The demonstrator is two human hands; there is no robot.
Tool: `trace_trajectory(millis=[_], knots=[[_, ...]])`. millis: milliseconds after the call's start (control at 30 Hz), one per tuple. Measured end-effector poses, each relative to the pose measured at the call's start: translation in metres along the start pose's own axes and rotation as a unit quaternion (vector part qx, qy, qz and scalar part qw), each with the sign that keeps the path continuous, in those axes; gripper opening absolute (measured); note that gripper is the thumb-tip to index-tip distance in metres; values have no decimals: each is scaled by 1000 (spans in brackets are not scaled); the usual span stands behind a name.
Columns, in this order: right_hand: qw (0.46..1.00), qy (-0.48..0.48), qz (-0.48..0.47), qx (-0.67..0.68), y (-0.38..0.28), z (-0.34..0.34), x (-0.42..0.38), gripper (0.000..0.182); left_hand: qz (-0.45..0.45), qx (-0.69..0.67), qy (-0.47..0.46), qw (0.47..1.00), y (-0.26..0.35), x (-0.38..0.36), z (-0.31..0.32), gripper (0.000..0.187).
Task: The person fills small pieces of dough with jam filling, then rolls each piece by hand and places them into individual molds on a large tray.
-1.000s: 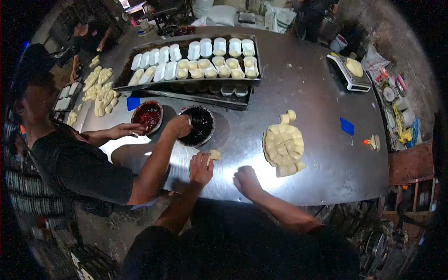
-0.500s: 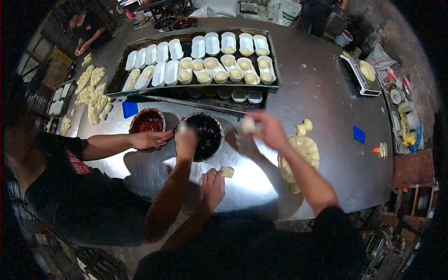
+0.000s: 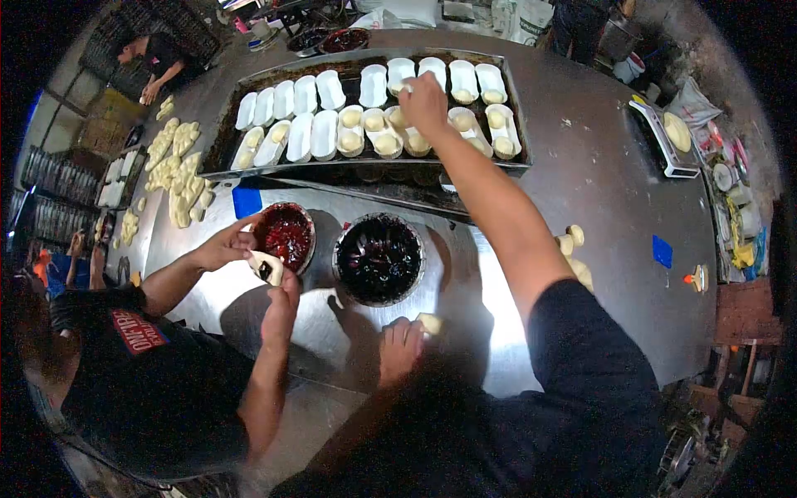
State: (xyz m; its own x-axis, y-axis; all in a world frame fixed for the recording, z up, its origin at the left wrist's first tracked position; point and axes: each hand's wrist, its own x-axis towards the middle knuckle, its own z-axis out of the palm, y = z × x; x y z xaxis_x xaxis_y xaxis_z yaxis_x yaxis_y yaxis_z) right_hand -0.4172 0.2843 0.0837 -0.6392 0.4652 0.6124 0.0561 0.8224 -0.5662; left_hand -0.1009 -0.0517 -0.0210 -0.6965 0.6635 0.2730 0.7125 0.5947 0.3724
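My right hand (image 3: 423,106) reaches over the far tray, its fingertips pinched on a small dough ball (image 3: 398,85) at the lower end of a white paper cup (image 3: 401,68). Close to the table's front edge, my left hand (image 3: 402,349) is curled around a pale dough piece (image 3: 429,324) that sticks out past the fingers. Some cups in the front row hold two dough balls, while others are bare. Behind my right forearm, a larger mass of dough (image 3: 581,272) is partly hidden, with small dough pieces (image 3: 569,239) beside it.
A bowl of dark filling (image 3: 379,259) and a bowl of red filling (image 3: 286,236) stand between me and the metal tray (image 3: 349,169). At left, a co-worker's hands hold dough with dark filling (image 3: 266,270). Blue scrapers (image 3: 662,251) and a scale (image 3: 664,141) lie right.
My right hand has moved from above the near table up to the tray with the dough ball. The co-worker's hand has left the dark bowl. My view has shifted slightly.
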Motion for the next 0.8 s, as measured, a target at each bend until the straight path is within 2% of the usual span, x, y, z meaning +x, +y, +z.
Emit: trace_trajectory(millis=[33,100,167,200,233,267,300,333,367,400,433,500,533,567,600,633,700,800], knots=[[997,12,-18,69,-17,-19,-18,17,4,7,10,1000,4,3,0,26],[992,-66,-27,101,-42,-66,-65,18,-8,6,-10,1000,13,7,-10,21],[983,-94,-44,150,-59,-119,-127,21,4,-16,-2,1000,11,2,-8,20],[980,-105,15,170,-63,-137,-167,24,3,-15,-17,1000,10,1,-10,16],[973,-144,51,170,-71,-159,-205,29,-5,-46,8,999,11,0,-6,15],[960,-206,22,189,-67,-174,-244,25,-42,-109,34,993,11,1,2,16],[945,-265,57,183,-75,-196,-275,31,-84,-169,62,980,15,1,7,17],[935,-307,61,164,-75,-209,-300,40,-81,-181,48,979,37,10,-10,18],[921,-305,98,223,-76,-219,-317,36,-82,-195,31,977,66,24,-30,19],[919,-281,122,250,-71,-231,-322,31,-100,-298,79,946,88,32,-33,21],[917,-250,148,274,-64,-243,-324,27,-146,-346,32,926,107,36,-46,24],[966,-158,168,114,-80,-298,-283,20,-62,-360,86,927,126,40,-50,27],[977,-74,139,144,-93,-325,-267,21,-54,-363,88,926,132,36,-49,27],[979,-58,139,137,-92,-334,-264,21,-31,-313,57,948,133,34,-48,25],[992,-7,37,120,-91,-343,-264,23,-2,-260,22,965,132,31,-46,24],[993,45,-64,93,-91,-352,-264,26,25,-265,12,964,128,29,-43,24],[985,85,-60,140,-106,-373,-267,31,32,-210,52,976,113,23,-30,25],[974,149,-72,153,-109,-397,-260,29,-51,-34,27,998,64,-9,-4,27]])
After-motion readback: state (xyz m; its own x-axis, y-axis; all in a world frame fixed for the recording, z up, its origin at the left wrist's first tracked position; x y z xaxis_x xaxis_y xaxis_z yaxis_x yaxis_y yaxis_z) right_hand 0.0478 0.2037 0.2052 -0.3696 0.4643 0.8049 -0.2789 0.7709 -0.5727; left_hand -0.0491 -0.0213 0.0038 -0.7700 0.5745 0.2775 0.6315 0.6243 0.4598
